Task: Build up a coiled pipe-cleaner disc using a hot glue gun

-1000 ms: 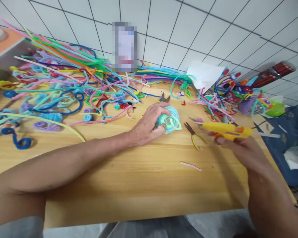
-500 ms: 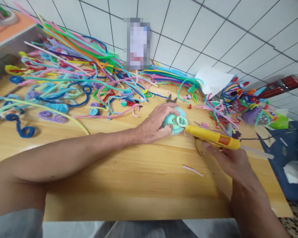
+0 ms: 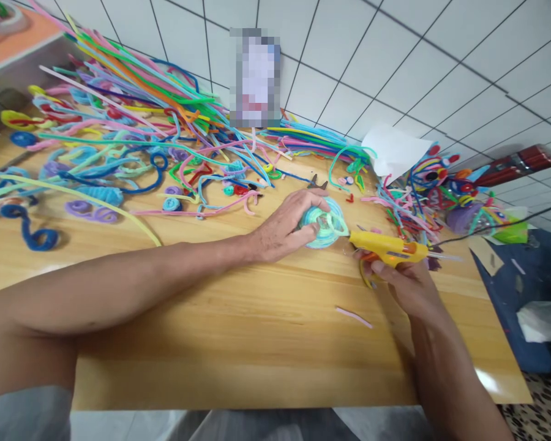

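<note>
A round coil of blue and green pipe cleaner (image 3: 327,236) lies on the wooden table, with a pale green loop on top. My left hand (image 3: 287,226) grips its left side between thumb and fingers. My right hand (image 3: 406,278) is wrapped round the handle of a yellow glue gun (image 3: 386,246), whose nozzle points left at the coil's right edge, a small gap from the pale loop. A clear glue stick sticks out of the gun's back. Partly hidden beside my right hand are scissors with yellow handles (image 3: 365,274).
Many coloured pipe cleaners (image 3: 119,116) cover the table's left and back. Pliers (image 3: 319,184) lie behind the coil. A phone (image 3: 257,79) leans on the tiled wall. Decorated figures (image 3: 434,171) stand back right. A pink piece (image 3: 354,316) lies in front; the gun's black cord (image 3: 505,225) runs right.
The glue gun and my right hand have turned and drawn a little away from the coil. The cord now hangs higher at the right. My left hand keeps its hold on the coil.
</note>
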`<action>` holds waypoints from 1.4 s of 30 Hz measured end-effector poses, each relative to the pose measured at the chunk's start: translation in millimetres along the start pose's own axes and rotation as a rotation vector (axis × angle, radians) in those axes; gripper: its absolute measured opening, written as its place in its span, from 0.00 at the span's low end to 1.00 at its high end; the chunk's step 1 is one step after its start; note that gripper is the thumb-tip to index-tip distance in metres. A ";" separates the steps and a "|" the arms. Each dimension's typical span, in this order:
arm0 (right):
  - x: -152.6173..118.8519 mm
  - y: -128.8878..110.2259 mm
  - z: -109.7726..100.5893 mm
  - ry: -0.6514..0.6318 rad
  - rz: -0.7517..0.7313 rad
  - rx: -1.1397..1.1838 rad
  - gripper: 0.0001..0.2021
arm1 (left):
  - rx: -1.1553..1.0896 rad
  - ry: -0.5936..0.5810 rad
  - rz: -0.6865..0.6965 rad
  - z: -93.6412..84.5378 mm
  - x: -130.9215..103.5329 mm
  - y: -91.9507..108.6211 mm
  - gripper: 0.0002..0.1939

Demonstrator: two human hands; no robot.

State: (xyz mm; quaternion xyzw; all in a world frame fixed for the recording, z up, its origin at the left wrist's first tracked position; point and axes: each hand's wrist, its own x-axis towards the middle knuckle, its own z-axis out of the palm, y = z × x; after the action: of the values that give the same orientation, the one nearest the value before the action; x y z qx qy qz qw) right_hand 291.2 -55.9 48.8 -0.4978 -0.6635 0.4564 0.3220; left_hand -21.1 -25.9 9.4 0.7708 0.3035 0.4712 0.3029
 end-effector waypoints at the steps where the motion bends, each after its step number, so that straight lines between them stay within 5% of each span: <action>1: 0.7 -0.3 0.2 -0.006 0.002 0.006 0.11 | 0.005 -0.004 0.007 0.5 0.0 -0.3 0.15; 13: 11.8 -34.3 -4.4 -0.068 0.042 -0.202 0.18 | 0.024 -0.023 0.090 2.8 0.7 -4.4 0.18; 42: 15.0 -39.0 -1.1 -0.004 -0.023 -0.245 0.11 | -0.030 -0.039 0.110 -1.1 3.6 -10.0 0.18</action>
State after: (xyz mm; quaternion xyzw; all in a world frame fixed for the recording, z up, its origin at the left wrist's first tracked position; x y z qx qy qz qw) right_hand 273.4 -44.7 84.9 -0.5247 -0.7207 0.3692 0.2625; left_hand -22.6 -16.7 4.3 0.7907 0.2478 0.4765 0.2938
